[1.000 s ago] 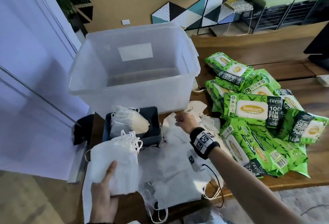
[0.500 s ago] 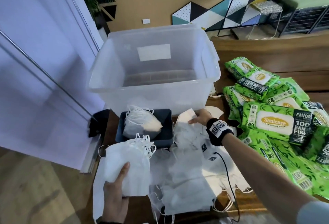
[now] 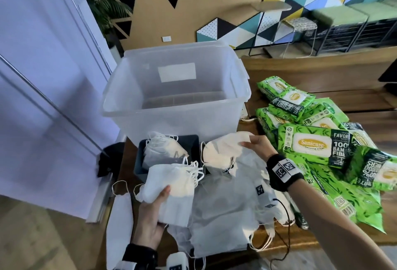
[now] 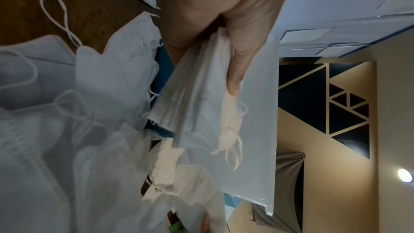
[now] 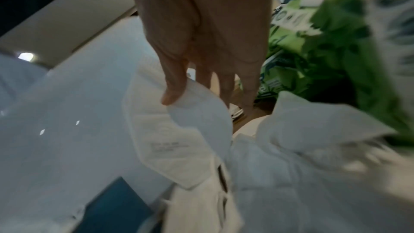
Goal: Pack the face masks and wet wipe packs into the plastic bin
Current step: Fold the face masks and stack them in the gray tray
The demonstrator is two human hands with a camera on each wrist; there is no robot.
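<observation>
Gathering step: folded white face mask (image 3: 223, 151) pinched in right hand (image 3: 256, 144), gripped white mask stack (image 3: 171, 192) in left hand (image 3: 150, 220), beside large clear plastic bin (image 3: 171, 111) (seemingly nothing inside), mask probably joining stack next.

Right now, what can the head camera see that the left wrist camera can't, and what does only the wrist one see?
Only the head view shows the green wet wipe packs piled on the table, the inside of the clear plastic bin, and the right hand pinching a single mask. Only the left wrist view shows the layered edges of the mask stack up close, with the thumb pressed on top. Both show the left hand holding that stack, the loose masks on the table, and the dark tray.
</observation>
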